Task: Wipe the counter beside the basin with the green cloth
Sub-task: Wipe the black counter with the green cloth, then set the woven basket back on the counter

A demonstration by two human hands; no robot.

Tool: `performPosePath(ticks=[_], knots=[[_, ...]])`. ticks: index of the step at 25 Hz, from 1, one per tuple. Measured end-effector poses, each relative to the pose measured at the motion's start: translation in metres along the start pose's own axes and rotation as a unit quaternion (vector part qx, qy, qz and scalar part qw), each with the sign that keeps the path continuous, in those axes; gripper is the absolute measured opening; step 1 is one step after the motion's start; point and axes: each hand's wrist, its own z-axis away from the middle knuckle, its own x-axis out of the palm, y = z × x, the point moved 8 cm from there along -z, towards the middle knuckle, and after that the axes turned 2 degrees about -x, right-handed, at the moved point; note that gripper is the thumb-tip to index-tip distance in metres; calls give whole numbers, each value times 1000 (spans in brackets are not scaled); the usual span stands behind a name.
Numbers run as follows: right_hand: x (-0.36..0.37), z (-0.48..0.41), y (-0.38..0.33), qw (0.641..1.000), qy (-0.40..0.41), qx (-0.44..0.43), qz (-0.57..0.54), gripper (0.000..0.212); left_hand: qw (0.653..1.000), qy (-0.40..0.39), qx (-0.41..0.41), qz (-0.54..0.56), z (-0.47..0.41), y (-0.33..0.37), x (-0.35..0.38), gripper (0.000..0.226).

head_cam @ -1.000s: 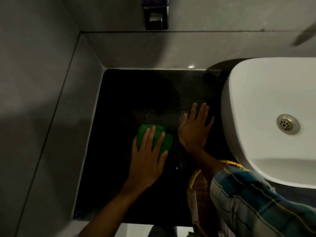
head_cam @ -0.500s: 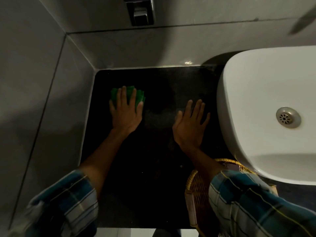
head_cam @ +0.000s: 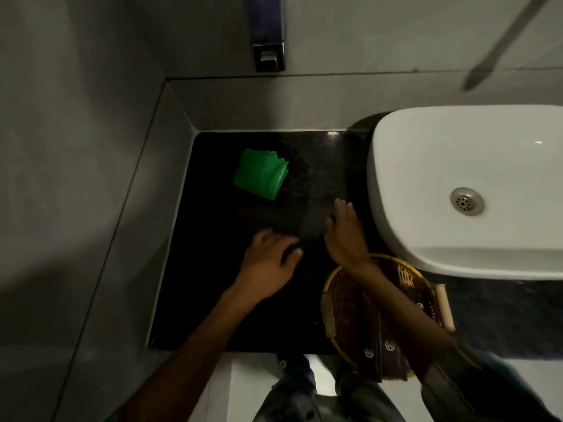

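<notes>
The folded green cloth [head_cam: 260,174] lies by itself on the black counter [head_cam: 213,284], near its far left corner. My left hand [head_cam: 269,258] hovers over the counter's middle, well short of the cloth, fingers loosely spread and holding nothing. My right hand [head_cam: 344,231] is beside it, close to the white basin [head_cam: 457,153], fingers apart and empty. Both hands are blurred.
A woven wicker basket [head_cam: 344,303] with dark packets sits at the counter's front edge, under my right forearm. Grey tiled walls close the counter on the left and back. A dispenser [head_cam: 268,35] hangs on the back wall. The basin's drain [head_cam: 467,201] is visible.
My left hand has let go of the cloth and pulled back toward me; the cloth stays at the far left. My right hand has lifted slightly off the counter.
</notes>
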Motion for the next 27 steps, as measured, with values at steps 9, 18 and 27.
performPosePath(ticks=[9, 18, 27], knots=[[-88, 128, 64, 993, 11, 44, 109, 38, 986, -88, -29, 136, 70, 51, 56, 41], [-94, 145, 86, 984, 37, 159, -67, 31, 990, 38, -119, 67, 46, 9, 5, 37], [-16, 119, -3, 971, -81, 37, -222, 45, 969, 47, -239, -50, 59, -73, -64, 36]])
